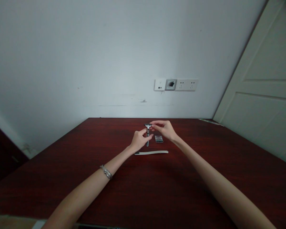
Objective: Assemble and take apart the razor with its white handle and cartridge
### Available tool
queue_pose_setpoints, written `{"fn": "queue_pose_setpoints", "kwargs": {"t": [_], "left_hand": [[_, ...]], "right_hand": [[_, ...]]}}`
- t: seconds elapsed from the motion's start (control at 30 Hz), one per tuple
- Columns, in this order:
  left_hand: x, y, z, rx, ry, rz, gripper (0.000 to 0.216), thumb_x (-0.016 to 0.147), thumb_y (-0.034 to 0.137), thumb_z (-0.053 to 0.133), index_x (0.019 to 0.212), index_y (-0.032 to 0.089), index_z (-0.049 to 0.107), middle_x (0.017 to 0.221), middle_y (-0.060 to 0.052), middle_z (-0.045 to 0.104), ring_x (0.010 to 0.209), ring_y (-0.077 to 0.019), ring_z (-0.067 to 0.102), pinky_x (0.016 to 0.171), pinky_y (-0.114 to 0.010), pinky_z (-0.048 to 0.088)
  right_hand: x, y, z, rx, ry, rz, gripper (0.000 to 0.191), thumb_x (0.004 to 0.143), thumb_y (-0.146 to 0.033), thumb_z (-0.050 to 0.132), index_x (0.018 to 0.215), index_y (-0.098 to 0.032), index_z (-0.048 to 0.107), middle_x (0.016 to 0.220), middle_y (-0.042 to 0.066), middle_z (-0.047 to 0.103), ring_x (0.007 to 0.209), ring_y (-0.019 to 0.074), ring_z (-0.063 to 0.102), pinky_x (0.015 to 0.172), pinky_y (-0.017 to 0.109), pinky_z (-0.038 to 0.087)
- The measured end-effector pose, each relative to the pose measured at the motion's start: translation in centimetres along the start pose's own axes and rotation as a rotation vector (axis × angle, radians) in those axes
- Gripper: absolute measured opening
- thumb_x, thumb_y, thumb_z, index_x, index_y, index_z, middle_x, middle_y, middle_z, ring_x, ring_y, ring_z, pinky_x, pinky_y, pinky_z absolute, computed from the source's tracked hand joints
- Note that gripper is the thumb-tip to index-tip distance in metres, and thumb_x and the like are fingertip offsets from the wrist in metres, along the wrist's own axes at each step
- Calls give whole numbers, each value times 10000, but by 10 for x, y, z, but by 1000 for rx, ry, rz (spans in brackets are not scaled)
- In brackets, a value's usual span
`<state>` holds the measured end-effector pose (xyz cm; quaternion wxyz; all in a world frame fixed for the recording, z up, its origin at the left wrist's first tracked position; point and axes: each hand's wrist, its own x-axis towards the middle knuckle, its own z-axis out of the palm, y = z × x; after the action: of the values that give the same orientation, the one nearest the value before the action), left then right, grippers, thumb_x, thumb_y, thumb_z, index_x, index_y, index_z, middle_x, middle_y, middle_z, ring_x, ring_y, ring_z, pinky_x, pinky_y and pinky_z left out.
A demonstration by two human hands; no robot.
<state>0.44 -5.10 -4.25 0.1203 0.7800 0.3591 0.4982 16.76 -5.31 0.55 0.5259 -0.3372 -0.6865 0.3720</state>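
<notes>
Upright in the middle of the view is a razor [148,130] with a dark, wide head and a silver-and-dark handle. My left hand [138,140] is closed round its handle, thumb and fingers on either side. My right hand [165,128] pinches at the right end of the razor's head; its fingertips partly cover that end. Just below my right hand, a small clear plastic case [159,139] lies on the table, its contents too small to tell. Nearer to me lies a slim white toothbrush-like stick [153,152] with a dark patch at its left end.
The dark red wooden table [143,190] reaches to the white wall [109,63]. Sockets and switch plates [186,85] are set in the wall. A pale panelled door [267,86] stands at the right, and a thin strip [211,122] lies by the table's far right corner.
</notes>
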Motion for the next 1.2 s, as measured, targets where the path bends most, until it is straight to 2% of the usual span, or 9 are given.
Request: {"fn": "queue_pose_setpoints", "kwargs": {"t": [0.3, 1.0, 1.2], "left_hand": [[2, 0, -1, -25, -50, -38, 268, 750, 349, 599, 858, 121, 688, 506, 53, 449, 483, -63, 337, 484, -185, 267], [0, 4, 1, -68, -3, -68, 274, 737, 371, 607, 644, 113, 610, 475, 52, 408, 454, -55, 299, 452, -191, 241], [0, 4, 2, -45, 9, -68, 296, 730, 376, 606, 585, 123, 557, 482, 54, 395, 468, -56, 300, 466, -194, 251]], "right_hand": [[-2, 0, -6, -116, -63, -95, 247, 746, -348, 596, 846, -144, 694, 786, 42, 688, 741, 172, 645, 725, 294, 507], [-3, -3, -7, -186, -98, -176, 233, 754, -318, 567, 867, -157, 693, 843, 44, 680, 776, 188, 640, 749, 314, 508], [-4, -10, -6, -306, -75, -247, 220, 763, -302, 558, 848, -164, 705, 825, 42, 685, 763, 179, 628, 732, 291, 485]]}}
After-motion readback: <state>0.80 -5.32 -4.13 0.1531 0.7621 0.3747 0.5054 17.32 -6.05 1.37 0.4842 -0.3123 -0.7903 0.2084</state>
